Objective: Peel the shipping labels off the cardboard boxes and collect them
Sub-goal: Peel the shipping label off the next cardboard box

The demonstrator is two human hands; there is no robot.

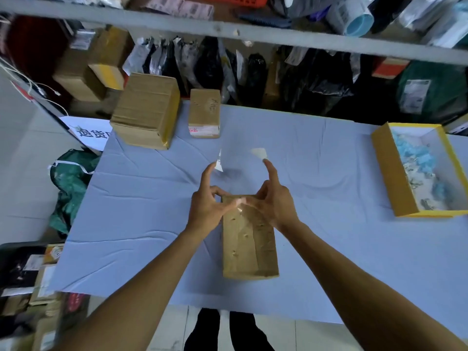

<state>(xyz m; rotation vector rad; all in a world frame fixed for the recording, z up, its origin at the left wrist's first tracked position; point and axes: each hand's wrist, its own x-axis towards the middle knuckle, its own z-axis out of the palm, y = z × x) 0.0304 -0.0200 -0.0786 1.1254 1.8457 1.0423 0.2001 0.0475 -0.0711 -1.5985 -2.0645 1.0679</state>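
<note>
**A:** ok so what's going on over the table (316,173)? Both hands look busy.

**B:** yeah, both are raised above the near box (249,239), the one lying flat on the blue cloth right in front of the person. The left hand (209,206) has a small white scrap (219,163) stuck at the tip of its index finger, which points up. The right hand (274,201) has another pale scrap (259,153) at its index fingertip, same pose.

**A:** so are they pinching them or what?

**B:** not really a pinch up top. Index fingers are stretched out, each scrap just sits on the tip. Lower down, the thumbs and other fingers curl in toward each other over the far end of the box, and there's a bright blurry bit between them. Can't tell if they're gripping something there, too smeared.

**A:** is there any label left on that box?

**B:** top looks mostly bare brown with scuffed patches and a few tiny white flecks.

**A:** other boxes?

**B:** two at the far left of the table: a big box (147,110) at the corner, and a small box (204,112) just right of it with a printed label on its near face. Well off to the right sits a yellow tray (390,173) with blue and white peeled bits piled inside.
</note>
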